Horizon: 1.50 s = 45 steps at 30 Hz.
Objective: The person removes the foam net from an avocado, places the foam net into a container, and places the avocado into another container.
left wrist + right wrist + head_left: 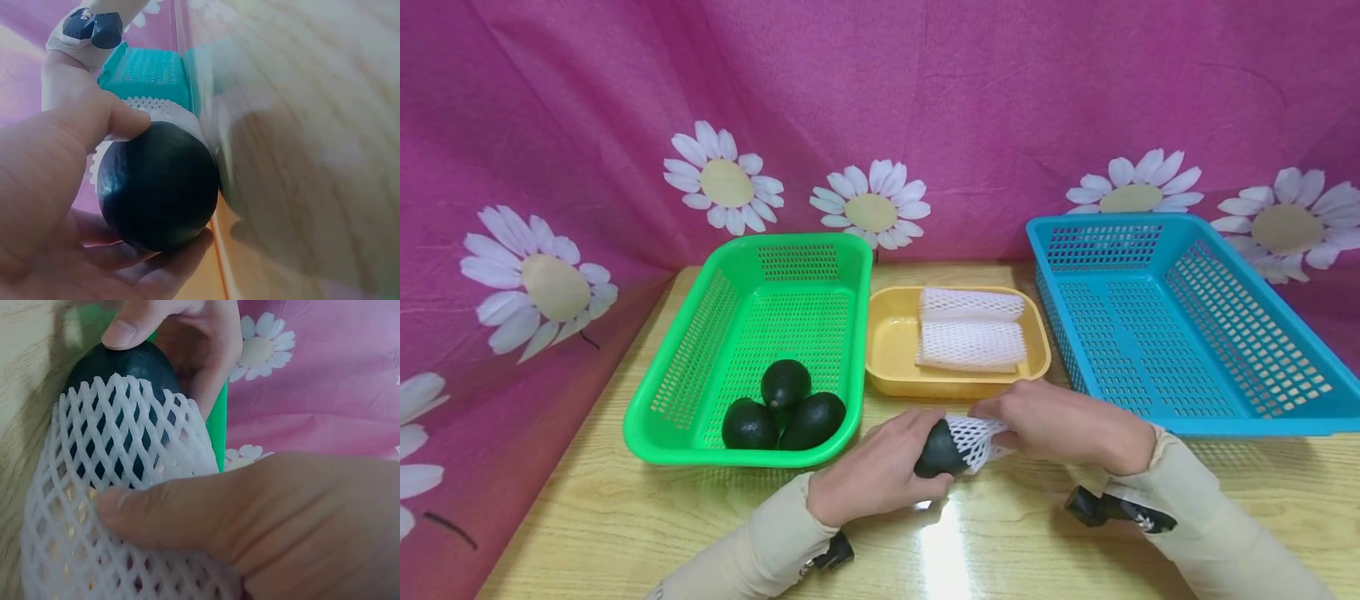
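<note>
A dark avocado (pixel 940 451) lies over the table in front of the yellow tray, its right part inside a white foam net sleeve (pixel 977 439). My left hand (pixel 880 467) grips the bare end, thumb on one side and fingers round the other, as the left wrist view shows on the avocado (pixel 159 187). My right hand (pixel 1045 423) holds the sleeve near its other end. In the right wrist view its thumb presses on the mesh (pixel 119 437), which spreads over part of the avocado. The right hand's other fingers are largely hidden.
On the left, a green basket (pixel 859 333) holds three avocados (pixel 786 383). More foam net sleeves (pixel 972 343) lie in the yellow tray (pixel 891 375) at the middle. A blue basket (pixel 1120 333) stands at right. Behind everything hangs a pink flowered cloth (pixel 970 100).
</note>
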{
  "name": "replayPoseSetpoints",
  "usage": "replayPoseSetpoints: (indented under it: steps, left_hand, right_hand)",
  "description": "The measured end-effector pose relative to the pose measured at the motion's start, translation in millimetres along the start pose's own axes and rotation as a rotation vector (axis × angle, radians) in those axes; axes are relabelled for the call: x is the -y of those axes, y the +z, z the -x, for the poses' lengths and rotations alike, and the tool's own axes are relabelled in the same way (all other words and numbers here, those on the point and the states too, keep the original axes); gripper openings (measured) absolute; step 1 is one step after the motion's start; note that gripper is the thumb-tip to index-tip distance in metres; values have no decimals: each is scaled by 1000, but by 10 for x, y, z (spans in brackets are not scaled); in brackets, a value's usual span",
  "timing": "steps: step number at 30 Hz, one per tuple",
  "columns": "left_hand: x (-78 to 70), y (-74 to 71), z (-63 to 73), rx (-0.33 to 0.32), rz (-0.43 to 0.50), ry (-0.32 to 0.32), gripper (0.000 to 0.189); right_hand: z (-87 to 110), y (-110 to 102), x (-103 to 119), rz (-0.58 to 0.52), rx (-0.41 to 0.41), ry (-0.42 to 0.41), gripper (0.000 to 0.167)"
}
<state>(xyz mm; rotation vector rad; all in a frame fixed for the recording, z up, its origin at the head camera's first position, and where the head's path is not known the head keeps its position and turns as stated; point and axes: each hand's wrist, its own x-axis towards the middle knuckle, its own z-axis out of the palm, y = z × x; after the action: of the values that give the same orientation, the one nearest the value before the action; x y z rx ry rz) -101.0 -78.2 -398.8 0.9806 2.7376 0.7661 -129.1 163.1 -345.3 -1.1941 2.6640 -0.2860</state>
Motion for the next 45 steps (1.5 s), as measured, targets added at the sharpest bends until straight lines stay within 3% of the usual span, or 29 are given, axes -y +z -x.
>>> replayPoseSetpoints:
  steps: [23,45]
  left_hand:
    - [8,-3,25,-5,-16,0,58]
    - [-7,1,2,2,-52,10,63]
  right_hand:
    - [108,-163,-27,19,-84,26,22]
    - [204,-254,-87,87,-272,-31,30]
